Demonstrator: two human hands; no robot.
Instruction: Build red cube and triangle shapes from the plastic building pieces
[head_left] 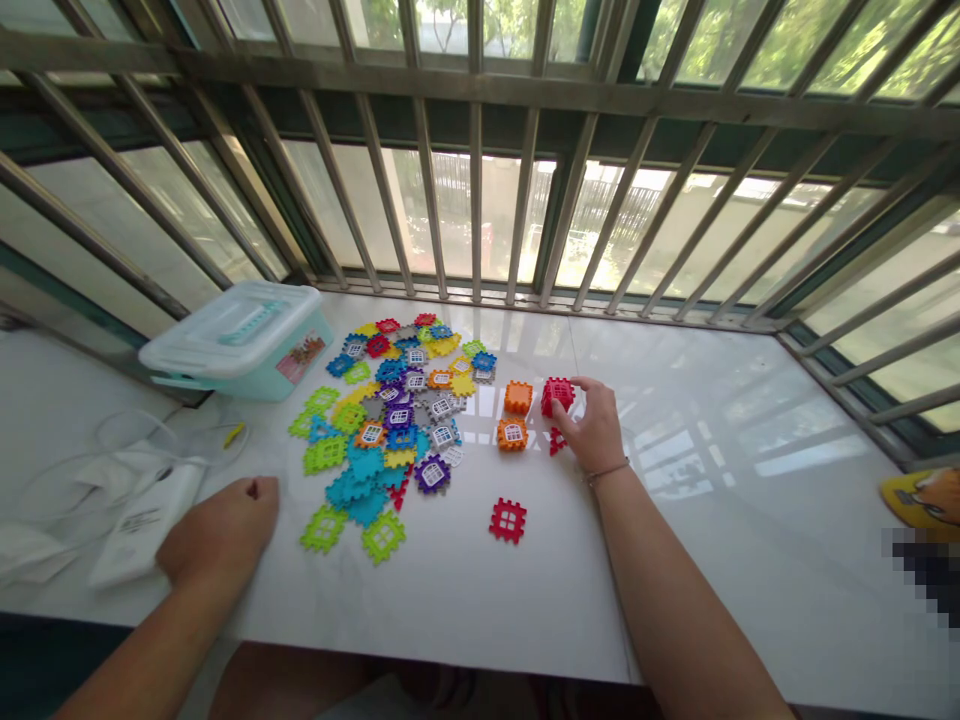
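Note:
My right hand (596, 425) grips a red cube (556, 395) built of interlocking window tiles, resting on the white sill (720, 520). A loose red piece (557, 441) lies just under that hand. Two orange cubes (517, 397) (512, 434) stand left of the red one. A single flat red tile (508, 520) lies nearer to me. A heap of coloured tiles (390, 420) spreads further left. My left hand (221, 530) rests on the sill in a loose fist, holding nothing I can see, next to green tiles (324, 528).
A pale blue lidded box (236, 340) stands at the back left. White packets and a cable (142, 510) lie at the left edge. Metal window bars (472, 200) close the far side. A yellow object (926, 495) sits at the right edge.

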